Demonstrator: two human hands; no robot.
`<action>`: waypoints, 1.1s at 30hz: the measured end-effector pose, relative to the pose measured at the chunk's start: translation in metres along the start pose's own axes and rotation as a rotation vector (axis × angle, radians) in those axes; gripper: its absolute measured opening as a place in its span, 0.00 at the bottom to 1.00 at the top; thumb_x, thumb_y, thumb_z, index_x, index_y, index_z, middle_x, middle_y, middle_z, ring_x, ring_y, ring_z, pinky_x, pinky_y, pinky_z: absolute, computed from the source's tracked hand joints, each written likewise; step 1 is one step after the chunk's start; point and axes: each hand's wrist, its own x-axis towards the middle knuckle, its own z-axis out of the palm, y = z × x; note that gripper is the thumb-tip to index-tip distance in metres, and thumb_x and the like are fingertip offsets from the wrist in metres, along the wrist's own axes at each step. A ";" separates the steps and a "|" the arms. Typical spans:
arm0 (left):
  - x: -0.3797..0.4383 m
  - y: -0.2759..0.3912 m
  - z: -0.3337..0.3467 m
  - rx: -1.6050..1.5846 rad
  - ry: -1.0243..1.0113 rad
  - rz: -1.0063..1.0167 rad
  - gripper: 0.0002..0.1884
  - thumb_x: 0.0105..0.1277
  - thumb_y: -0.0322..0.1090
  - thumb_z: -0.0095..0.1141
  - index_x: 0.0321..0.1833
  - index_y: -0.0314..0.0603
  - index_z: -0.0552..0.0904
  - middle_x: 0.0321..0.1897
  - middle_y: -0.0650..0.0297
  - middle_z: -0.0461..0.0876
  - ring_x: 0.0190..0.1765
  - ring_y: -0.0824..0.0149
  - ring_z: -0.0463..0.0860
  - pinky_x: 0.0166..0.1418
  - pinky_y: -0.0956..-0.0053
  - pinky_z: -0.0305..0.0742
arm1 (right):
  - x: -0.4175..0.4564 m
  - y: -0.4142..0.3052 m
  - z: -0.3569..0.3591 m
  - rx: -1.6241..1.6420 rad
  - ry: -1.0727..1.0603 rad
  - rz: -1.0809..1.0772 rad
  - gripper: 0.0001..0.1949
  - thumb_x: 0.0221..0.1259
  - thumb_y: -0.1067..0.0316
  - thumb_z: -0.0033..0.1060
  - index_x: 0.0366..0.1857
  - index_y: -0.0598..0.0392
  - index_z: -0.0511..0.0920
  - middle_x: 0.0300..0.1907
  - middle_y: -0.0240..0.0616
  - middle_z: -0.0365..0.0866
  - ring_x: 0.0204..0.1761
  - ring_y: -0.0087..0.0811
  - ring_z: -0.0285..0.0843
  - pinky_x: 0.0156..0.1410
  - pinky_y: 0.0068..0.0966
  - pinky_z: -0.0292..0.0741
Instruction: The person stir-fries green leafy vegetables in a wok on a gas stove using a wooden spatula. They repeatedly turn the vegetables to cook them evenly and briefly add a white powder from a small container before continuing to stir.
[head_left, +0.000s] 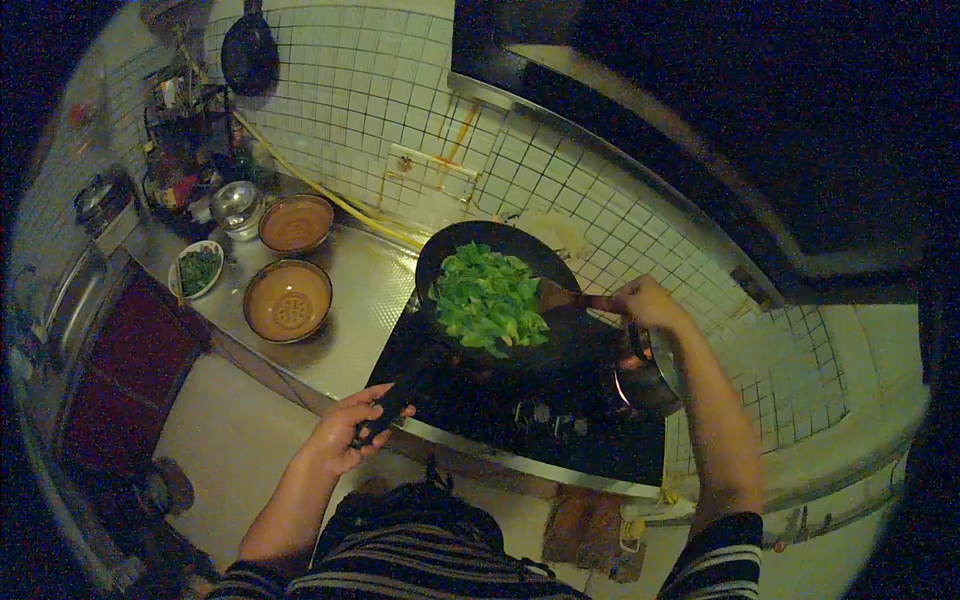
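A dark wok (450, 238) sits on the left side of the black glass gas hob (600, 450). Bright green chopped leafy vegetables (487, 300) are heaped inside it. My left hand (360, 424) grips the wok's black handle (397, 397) near the hob's front edge. With my right hand (646, 301) I hold the handle of a wooden spatula (559, 296). Its blade meets the right side of the greens, and its tip is hidden among the leaves. Below my right wrist stands a metal pot (652, 382) on the hob's right side.
Two brown bowls (288, 300) stand on the metal countertop (360, 277), beside a small dish of chopped green herbs (197, 270) and a glass bowl (237, 208). A yellow hose (322, 184) runs along the tiled wall (337, 97). The range hood (637, 150) overhangs the hob.
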 end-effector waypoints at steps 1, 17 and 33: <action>-0.001 0.001 0.000 -0.005 0.013 -0.013 0.26 0.57 0.28 0.46 0.62 0.43 0.64 0.47 0.49 0.77 0.19 0.71 0.70 0.13 0.85 0.61 | 0.001 -0.005 0.008 0.088 -0.030 -0.035 0.10 0.53 0.67 0.54 0.29 0.63 0.81 0.21 0.40 0.78 0.23 0.23 0.72 0.29 0.24 0.69; -0.003 0.002 0.000 0.048 -0.014 0.001 0.26 0.58 0.29 0.45 0.62 0.42 0.64 0.46 0.51 0.78 0.19 0.73 0.70 0.13 0.86 0.59 | 0.027 -0.026 0.057 0.473 -0.073 -0.324 0.10 0.59 0.67 0.55 0.42 0.54 0.80 0.37 0.33 0.83 0.35 0.28 0.75 0.45 0.25 0.72; -0.004 -0.001 0.003 0.070 0.008 0.026 0.28 0.56 0.29 0.46 0.63 0.41 0.62 0.45 0.52 0.78 0.18 0.72 0.71 0.14 0.85 0.61 | -0.088 -0.066 -0.093 -0.266 -0.066 -0.340 0.15 0.46 0.67 0.63 0.42 0.45 0.81 0.34 0.40 0.75 0.40 0.41 0.74 0.45 0.33 0.72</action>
